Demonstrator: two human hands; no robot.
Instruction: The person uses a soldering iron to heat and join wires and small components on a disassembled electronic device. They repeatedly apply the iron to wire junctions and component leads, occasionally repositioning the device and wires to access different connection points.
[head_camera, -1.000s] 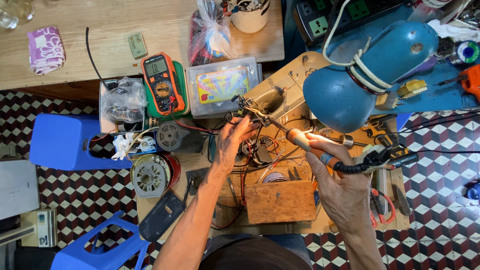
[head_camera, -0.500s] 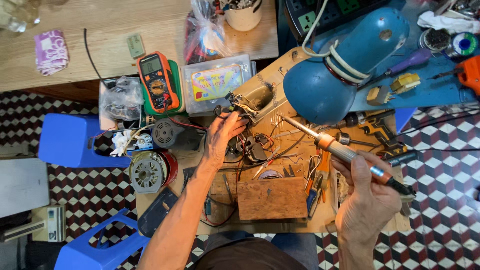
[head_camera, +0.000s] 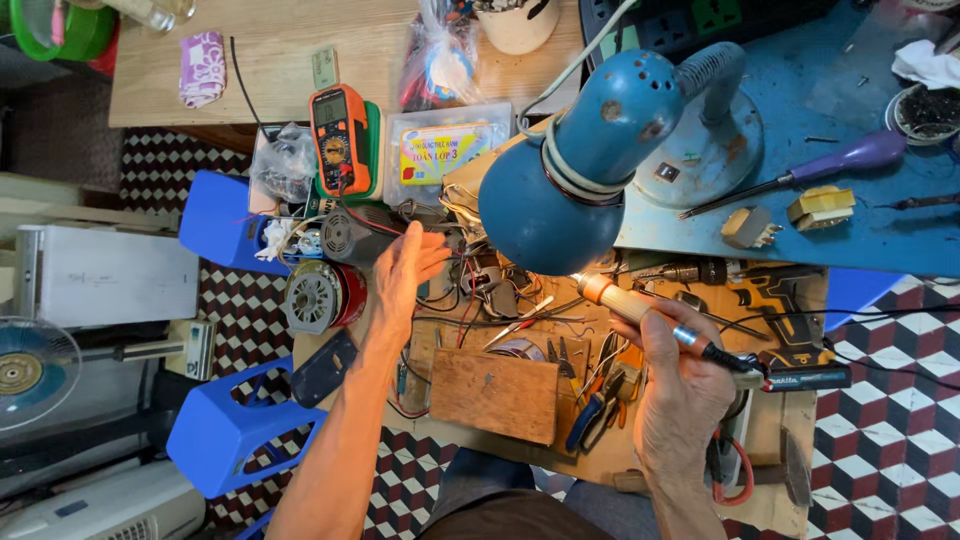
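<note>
- The right hand (head_camera: 680, 395) has drawn the soldering iron (head_camera: 655, 315) back from the tangle of wires (head_camera: 480, 285); its tip now sits under the blue lamp (head_camera: 570, 190).
- The left hand (head_camera: 405, 270) has opened, fingers lifted off the wires.

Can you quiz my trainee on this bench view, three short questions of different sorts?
1. True or false: the right hand grips a soldering iron by its wooden handle.
2. Multiple choice: the left hand is A) shut around the orange multimeter, B) open with fingers spread above the tangle of wires, C) resting on the wooden block.
3. Fill in: the big round thing right above the iron's tip is a blue desk ____.

Key
1. True
2. B
3. lamp
</note>
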